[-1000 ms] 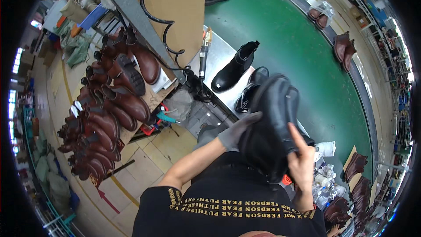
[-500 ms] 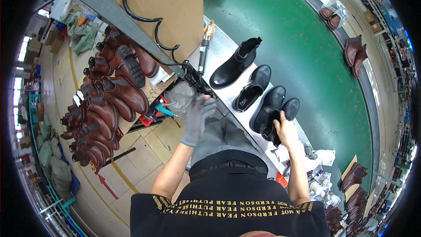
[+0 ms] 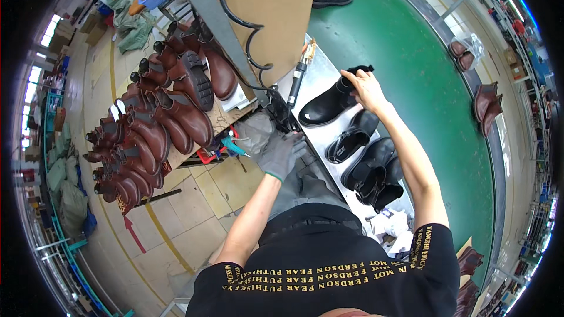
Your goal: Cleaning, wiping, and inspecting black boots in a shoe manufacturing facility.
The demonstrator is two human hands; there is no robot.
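My bare right hand (image 3: 367, 91) is closed on the upper part of a black ankle boot (image 3: 323, 108), which is on the metal bench with its toe to the left. My left hand (image 3: 281, 155), in a grey glove, hovers in front of my lap by the bench's near edge, fingers stretched out and holding nothing that shows. Nearer me on the bench stand more black boots: one boot (image 3: 348, 145) with its opening up, then a cluster of boots (image 3: 370, 173) beside it.
A black hand tool (image 3: 298, 79) lies at the bench's far end, near a coiled black cable (image 3: 251, 47). Brown boots (image 3: 170, 105) crowd a rack on the left. The green conveyor belt (image 3: 411, 82) runs beyond the bench. Crumpled white paper (image 3: 390, 223) lies at its near end.
My right hand has gone from the nearer boots up to the far black boot and taken hold of its upper. My left hand has shifted slightly right and down. The view has turned.
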